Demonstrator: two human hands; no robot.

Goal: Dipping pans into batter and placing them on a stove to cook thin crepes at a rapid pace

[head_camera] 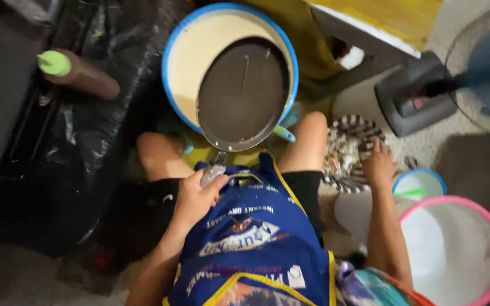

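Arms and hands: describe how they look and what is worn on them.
Both arms are bare, with no sleeves reaching the forearms. The left hand and right hand wear no gloves, and no rings, watch or bracelets are visible. A blue apron with yellow trim lies between them.

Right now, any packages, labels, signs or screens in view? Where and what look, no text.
Printed apron: on the person's lap, bottom centre; blue cloth with yellow trim, white lettering and a white oval emblem.
Bottle: upper left, lying tilted on black plastic sheeting; brown body, light green cap, no label visible.
No signs or screens in view.
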